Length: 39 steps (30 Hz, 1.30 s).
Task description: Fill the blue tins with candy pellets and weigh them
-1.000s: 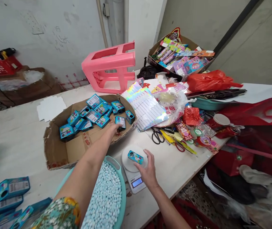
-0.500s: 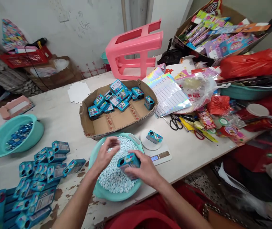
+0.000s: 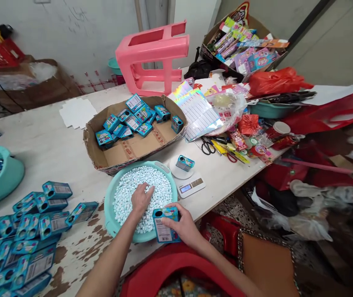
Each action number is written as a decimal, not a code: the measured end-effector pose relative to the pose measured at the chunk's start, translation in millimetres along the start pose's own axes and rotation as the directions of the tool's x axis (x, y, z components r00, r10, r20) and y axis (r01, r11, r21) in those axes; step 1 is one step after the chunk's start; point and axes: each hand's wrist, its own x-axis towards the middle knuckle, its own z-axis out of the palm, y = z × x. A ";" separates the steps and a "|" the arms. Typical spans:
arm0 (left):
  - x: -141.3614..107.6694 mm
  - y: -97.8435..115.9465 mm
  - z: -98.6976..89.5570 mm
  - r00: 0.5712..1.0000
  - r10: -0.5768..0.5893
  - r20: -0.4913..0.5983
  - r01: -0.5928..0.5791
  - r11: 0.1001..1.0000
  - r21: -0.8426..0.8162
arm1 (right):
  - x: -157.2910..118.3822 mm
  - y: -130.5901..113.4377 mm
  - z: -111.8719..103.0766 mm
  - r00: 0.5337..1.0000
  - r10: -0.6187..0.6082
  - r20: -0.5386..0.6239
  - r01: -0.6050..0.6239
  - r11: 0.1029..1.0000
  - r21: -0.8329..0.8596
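My right hand (image 3: pixel 185 226) grips a small blue candy box (image 3: pixel 165 231), held upright at the near rim of a turquoise bowl (image 3: pixel 111 220). A dark round hole shows in the box's top. Inside the bowl lie many small white candies (image 3: pixel 130 181). My left hand (image 3: pixel 141 199) is down among them, fingers curled and pressed into the candies; its fingertips are partly hidden. Just right of the bowl is a digital scale (image 3: pixel 196 185) with a lit display. Another blue box (image 3: pixel 185 163) with a hole rests on its round plate.
Behind the bowl stands a cardboard tray (image 3: pixel 133 154) holding several blue boxes. More open boxes (image 3: pixel 54 225) crowd the left, near a second turquoise bowl (image 3: pixel 14 175). Scissors (image 3: pixel 208 146), plastic bags and shiny sheets (image 3: pixel 199 113) lie right. A pink stool (image 3: pixel 151 49) lies at the back.
My left hand has gone down from above the bowl into the candies. My right hand has brought the blue box nearer to me and turned it more upright. The view has swung right.
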 end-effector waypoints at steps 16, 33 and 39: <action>-26.3 76.1 -72.3 0.994 -0.008 0.107 0.105 0.279 -0.955 | 36.1 -20.8 39.5 0.846 -0.533 -0.021 0.395 0.652 -0.647; -13.0 92.0 -83.1 0.998 -0.063 0.008 0.030 0.360 -0.933 | 48.1 -38.5 50.5 0.848 -0.530 -0.029 0.426 0.712 -0.559; -12.8 96.8 -83.9 0.998 -0.061 0.002 0.026 0.393 -0.919 | 49.0 -42.9 50.5 0.862 -0.504 -0.048 0.411 0.751 -0.517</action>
